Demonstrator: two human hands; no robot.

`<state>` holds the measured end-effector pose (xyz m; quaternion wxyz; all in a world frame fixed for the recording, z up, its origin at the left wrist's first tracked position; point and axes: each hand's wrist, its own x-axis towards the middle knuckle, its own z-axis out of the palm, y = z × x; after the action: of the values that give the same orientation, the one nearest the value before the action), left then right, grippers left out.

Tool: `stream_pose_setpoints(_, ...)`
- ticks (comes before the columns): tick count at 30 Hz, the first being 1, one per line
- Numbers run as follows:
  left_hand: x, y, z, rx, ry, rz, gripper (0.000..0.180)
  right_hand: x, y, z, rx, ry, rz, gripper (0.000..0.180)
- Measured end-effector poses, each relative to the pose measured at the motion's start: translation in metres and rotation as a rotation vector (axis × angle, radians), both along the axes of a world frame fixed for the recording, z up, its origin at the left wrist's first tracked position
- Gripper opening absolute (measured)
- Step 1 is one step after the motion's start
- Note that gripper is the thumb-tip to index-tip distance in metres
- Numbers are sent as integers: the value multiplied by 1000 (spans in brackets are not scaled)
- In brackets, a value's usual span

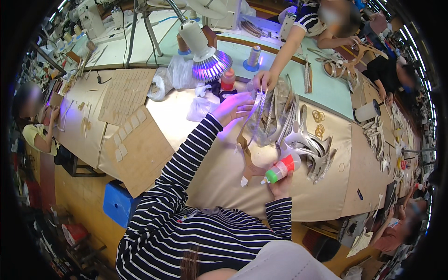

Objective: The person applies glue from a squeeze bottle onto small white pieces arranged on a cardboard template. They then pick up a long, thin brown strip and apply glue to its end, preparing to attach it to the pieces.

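Your left hand (234, 108) sits just above the middle of the frame, reached out under the violet glow of the lamp (205, 56), fingers loosely curled on the upper end of a tan shoe-upper piece (248, 156) that hangs down toward you; the grip looks light, more a pinch than a clench. Your right hand (281, 186) lies lower, right of centre, clenched round a small glue bottle (280, 170) with a red band, a white body and a green cap; its white nozzle points left, toward the lower end of the tan piece.

Just right of your left hand, another person's hand (265, 80) comes down from the top of the frame and pinches a glittery silver strap (259, 112). Beside it lies a heap of silver strap pieces (305, 140) on the tan tabletop (224, 177).

To the left of centre a brown cardboard sheet (144, 154) carries small pale rectangular tags (128, 128) in rows. Crumpled clear plastic bags (170, 77) lie behind the lamp. A red-orange bottle (227, 79) stands just under the lamp head, and a grey thread cone (254, 57) on a blue base stands on the pale green table beyond. A white roll (366, 111) lies at the right. A blue box (116, 203) sits under the table edge at the lower left.
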<state>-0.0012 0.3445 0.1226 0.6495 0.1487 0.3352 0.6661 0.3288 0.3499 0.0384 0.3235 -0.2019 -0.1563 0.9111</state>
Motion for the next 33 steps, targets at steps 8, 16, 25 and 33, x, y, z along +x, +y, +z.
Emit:
stream_pose_setpoints(8, 8, 23, -16, -132, 332, 44, 13, -7, 7, -6, -28, 12, -4, 78)
stream_pose_setpoints(16, 4, 4, -18, -68, 247, 149, 21, -7, 8, -7, 0, 21, 9, 77)
stream_pose_setpoints(25, -4, -28, -18, -93, 384, 218, 28, -8, 9, -6, 17, 35, 10, 75)
stream_pose_setpoints(33, -9, -39, -24, -88, 348, 266, 32, -7, 10, -12, 2, 57, -9, 72)
